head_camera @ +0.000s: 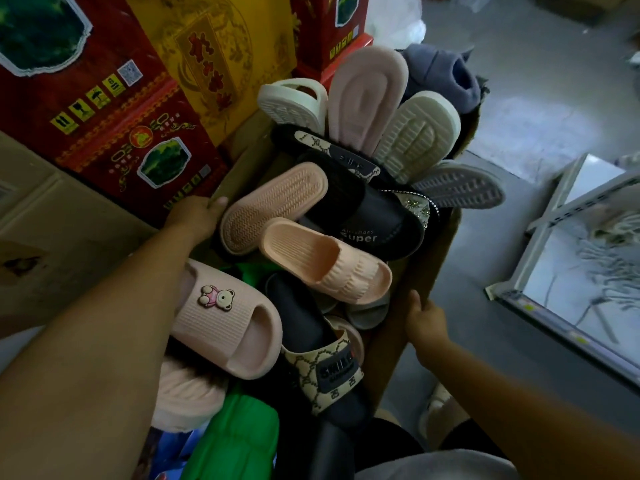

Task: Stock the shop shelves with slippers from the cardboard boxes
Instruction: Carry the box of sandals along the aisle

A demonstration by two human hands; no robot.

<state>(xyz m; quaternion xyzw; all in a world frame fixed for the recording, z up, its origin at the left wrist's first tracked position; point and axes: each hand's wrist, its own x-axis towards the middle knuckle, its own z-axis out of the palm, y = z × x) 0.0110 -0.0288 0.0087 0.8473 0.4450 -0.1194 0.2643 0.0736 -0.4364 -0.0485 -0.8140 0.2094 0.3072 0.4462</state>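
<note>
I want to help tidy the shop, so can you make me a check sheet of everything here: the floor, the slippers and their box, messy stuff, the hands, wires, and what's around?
Surface: grey floor, seen to the right of the box.
Job's things: brown cardboard box heaped with mixed slippers, among them a pink slipper with a bear charm, a peach ribbed slide and a black slide printed "Super"; white metal shelf unit at right.
Clutter: green puffy item at the near end; cannot tell what it is.
Grippers: left hand grips the box's left rim; right hand grips its right rim.
Cables: nothing seen.
Surroundings: red and yellow printed cartons stacked at left.
</note>
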